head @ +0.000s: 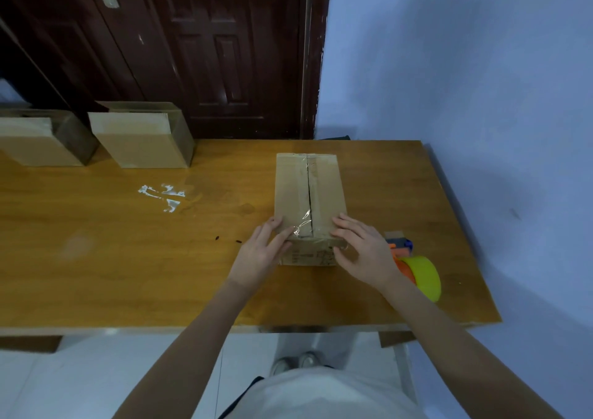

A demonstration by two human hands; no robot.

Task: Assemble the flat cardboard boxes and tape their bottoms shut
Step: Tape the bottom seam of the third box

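two assembled boxes [141, 139] stood at the far left of the wooden table [96, 258]. near the middle, a cardboard box [309, 194] lay bottom up, clear tape [303, 223] along its seam. the left hand [261, 251] pressed flat, fingers straight, on its near left corner; the right hand [362, 251] pressed likewise on the right. a tape dispenser [417, 271] sat just right.

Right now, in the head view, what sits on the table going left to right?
Left box → second box → tape scraps → left hand → taped box → right hand → tape dispenser.
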